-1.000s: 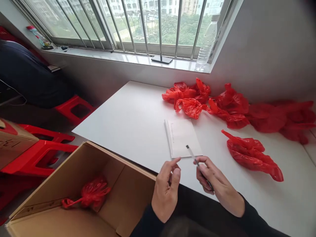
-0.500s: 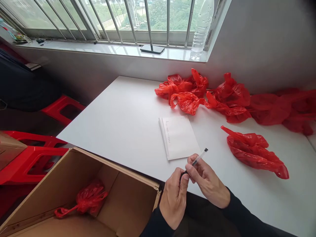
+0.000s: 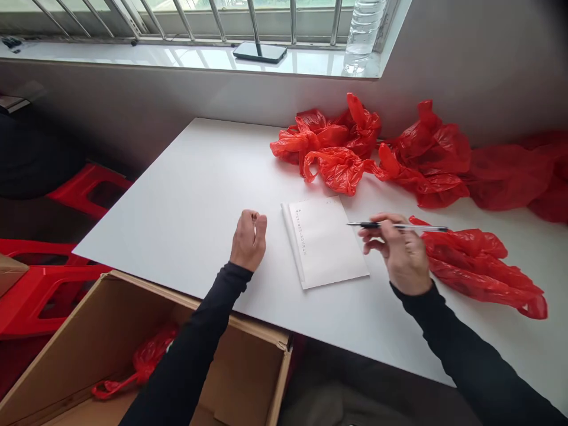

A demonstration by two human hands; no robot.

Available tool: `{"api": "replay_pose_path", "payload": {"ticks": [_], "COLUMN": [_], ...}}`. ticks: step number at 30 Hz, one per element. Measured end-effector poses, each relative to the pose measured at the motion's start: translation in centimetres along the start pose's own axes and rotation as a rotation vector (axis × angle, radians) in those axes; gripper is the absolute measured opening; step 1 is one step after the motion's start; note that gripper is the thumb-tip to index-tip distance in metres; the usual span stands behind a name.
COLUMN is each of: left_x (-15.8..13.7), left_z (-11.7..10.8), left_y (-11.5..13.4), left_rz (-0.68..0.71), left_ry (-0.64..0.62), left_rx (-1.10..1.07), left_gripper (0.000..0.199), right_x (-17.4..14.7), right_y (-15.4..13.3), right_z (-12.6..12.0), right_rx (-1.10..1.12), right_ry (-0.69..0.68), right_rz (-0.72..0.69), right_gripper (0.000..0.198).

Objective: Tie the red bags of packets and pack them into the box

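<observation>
My right hand [image 3: 402, 251] holds a pen [image 3: 426, 228] between thumb and fingers. The pen has a clear barrel and a black grip, and its bare tip points left over the right edge of a white notebook [image 3: 326, 248]. A column of small writing runs down the notebook's left side. Left of the notebook, above the white table [image 3: 177, 195], my left hand [image 3: 248, 242] is closed, and whatever its curled fingers hold is hidden. Behind my right hand lies a crumpled red plastic bag [image 3: 483, 260].
More red plastic bags [image 3: 337, 142] lie along the wall. A cardboard box [image 3: 248, 367] with a red bag [image 3: 153, 352] inside stands at the table's front left. On the windowsill are a phone [image 3: 260, 53] and a water bottle [image 3: 364, 35]. Red stools [image 3: 39, 296] stand left.
My hands have parted: the left moved left and forward, the right moved right and up with the pen. The pen has turned, and its bare tip now shows. The view has tilted down.
</observation>
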State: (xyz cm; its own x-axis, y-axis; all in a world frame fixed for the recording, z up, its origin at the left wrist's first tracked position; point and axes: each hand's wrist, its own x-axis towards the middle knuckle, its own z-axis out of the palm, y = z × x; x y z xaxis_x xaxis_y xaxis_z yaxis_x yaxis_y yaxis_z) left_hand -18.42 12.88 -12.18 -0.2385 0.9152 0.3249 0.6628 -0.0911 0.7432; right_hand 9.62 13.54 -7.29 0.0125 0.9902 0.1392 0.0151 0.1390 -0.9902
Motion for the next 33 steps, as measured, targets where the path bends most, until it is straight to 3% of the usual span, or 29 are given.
{"api": "replay_pose_path", "payload": {"ticks": [3,8,13,21,33], "left_x": [3.6,5.7,6.1,6.4,6.4], "left_z": [3.1,5.6,5.4,5.5,5.7], "left_y": [-2.3,-2.3,-2.5,-2.8,-2.9], "left_rz": [0.150,0.256,0.328,0.230,0.246], "left_ry": [0.026,-0.047,-0.096,-0.094,-0.078], "left_rx": [0.018,0.130,0.138,0.012,-0.051], "left_gripper": [0.018,0.026,0.024,0.033,0.032], "right_x": [-0.4,-1.4,-1.7,-1.6,-1.5], "right_y": [1.7,3.8,3.5,4.1,4.3], "right_z": [2.6,5.1,5.5,6.4,6.3], "right_rx": [-0.185,-0.356,-0.475,-0.577,-0.610], "right_ry": [-0.200,-0.369,-0.297,-0.332,-0.365], "right_rz": [0.063,0.128,0.079,-0.102,-0.150], "right_gripper": [0.016,0.010,0.005,0.013,0.013]}}
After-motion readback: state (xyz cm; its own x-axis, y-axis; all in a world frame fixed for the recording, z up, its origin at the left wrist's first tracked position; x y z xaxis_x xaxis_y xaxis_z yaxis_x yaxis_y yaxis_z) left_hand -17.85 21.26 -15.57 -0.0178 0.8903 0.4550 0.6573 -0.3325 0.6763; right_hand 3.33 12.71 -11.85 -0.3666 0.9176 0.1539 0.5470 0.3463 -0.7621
